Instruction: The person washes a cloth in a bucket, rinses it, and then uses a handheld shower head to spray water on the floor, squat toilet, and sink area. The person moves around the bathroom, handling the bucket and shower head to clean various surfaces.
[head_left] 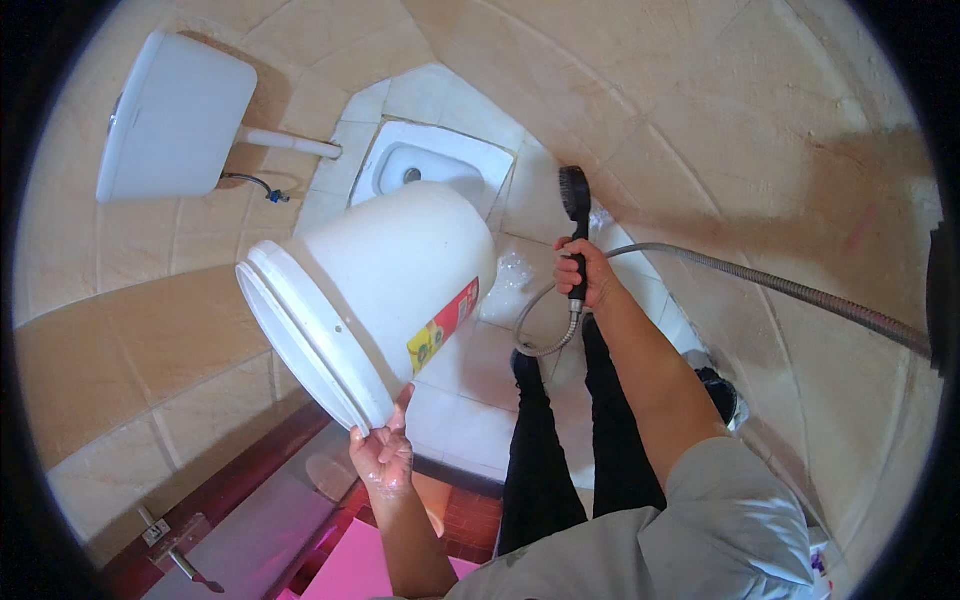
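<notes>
A large white plastic bucket (390,265) with a red and yellow label is tipped on its side in the air, its mouth facing left. Gripping its rim from below is my left hand (385,458), wet with some suds. My right hand (588,272) is wrapped round the handle of a black shower head (574,190), which points up and away from me. From the handle a metal hose (760,283) loops down, then runs off to the right wall. No water stream can be made out. The bucket's inside is mostly hidden.
Beyond the bucket a white squat toilet (480,160) is set in the tiled floor. A white cistern (185,115) hangs on the left wall with a pipe. Foamy water (512,275) lies on the floor. An open door (240,510) with a handle is at lower left.
</notes>
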